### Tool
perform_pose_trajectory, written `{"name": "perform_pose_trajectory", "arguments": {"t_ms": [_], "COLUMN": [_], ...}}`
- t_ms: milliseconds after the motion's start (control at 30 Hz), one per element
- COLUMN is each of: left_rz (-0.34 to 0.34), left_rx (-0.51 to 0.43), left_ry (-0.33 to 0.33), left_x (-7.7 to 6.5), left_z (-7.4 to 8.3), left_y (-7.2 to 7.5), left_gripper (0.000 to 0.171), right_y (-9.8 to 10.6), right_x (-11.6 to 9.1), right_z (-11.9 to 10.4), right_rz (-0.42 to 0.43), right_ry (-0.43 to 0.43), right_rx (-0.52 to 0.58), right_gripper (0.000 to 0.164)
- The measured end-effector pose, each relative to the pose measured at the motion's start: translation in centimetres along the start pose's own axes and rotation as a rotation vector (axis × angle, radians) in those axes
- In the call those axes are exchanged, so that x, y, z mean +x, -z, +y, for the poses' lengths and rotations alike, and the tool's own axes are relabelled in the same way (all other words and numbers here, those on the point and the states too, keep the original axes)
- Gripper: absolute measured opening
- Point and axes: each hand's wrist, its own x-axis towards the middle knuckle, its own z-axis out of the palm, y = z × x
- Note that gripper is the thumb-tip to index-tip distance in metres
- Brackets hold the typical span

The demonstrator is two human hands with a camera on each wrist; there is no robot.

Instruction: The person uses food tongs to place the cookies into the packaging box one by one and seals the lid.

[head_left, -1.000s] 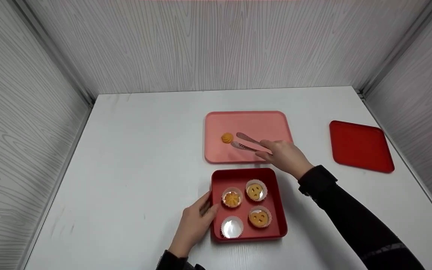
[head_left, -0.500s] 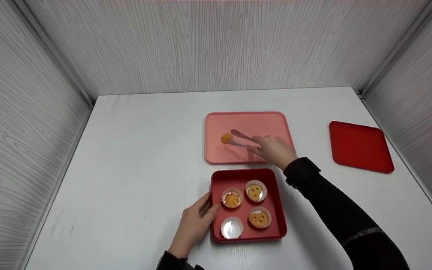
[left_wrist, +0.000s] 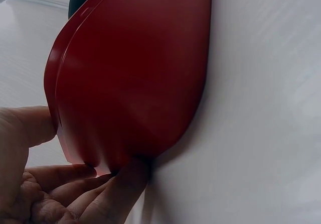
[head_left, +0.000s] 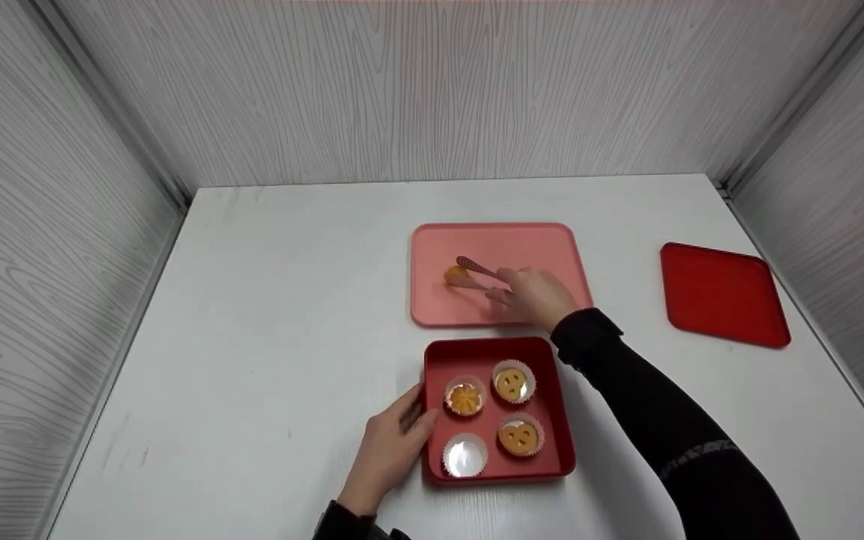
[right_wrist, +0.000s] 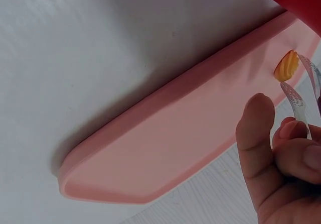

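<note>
My right hand [head_left: 541, 296] holds a pair of metal tongs [head_left: 477, 267] low over the pink tray [head_left: 432, 311]. The tong tips, perforated in the right wrist view, are at either side of a swirled yellow cookie [right_wrist: 287, 66]. With my left hand [head_left: 387, 448] I hold the left wall of a square red box [head_left: 563, 435], thumb at the rim and fingers against the outside. Inside the box stand paper cups: one with a flower-shaped cookie [head_left: 466, 400], two with pretzel-like cookies [head_left: 511, 383], and an empty paper cup [head_left: 465, 455] at the front left.
A flat red tray [head_left: 724, 294], its surface bare, lies at the right of the white table [head_left: 289, 337]. The pink tray is just behind the red box. Pale wood-grain panels [head_left: 432, 90] enclose the table at the back and sides.
My right hand has moved left with the tongs, bringing their tips from beside the swirled cookie to around it. The left hand and the box have stayed put.
</note>
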Motion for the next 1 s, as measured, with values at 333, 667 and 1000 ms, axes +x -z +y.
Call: {"name": "perform_pose_trajectory", "arguments": {"t_ms": [333, 667, 1000], "left_rz": [-0.009, -0.011, -0.006], "left_rx": [-0.019, -0.014, -0.013], "left_ry": [0.02, -0.011, -0.022], "left_x": [0.08, 0.02, 0.02], "left_z": [0.17, -0.02, -0.16], "left_y": [0.01, 0.02, 0.09], "left_gripper": [0.066, 0.066, 0.065], "right_y": [-0.37, -0.27, -0.24], "right_x": [0.09, 0.08, -0.05], "right_z": [0.06, -0.1, 0.25], "right_rz": [-0.058, -0.032, -0.012], "right_ry": [-0.049, -0.078, -0.034], "right_rx": [-0.041, -0.022, -0.009], "right_gripper": [0.03, 0.029, 0.028]}}
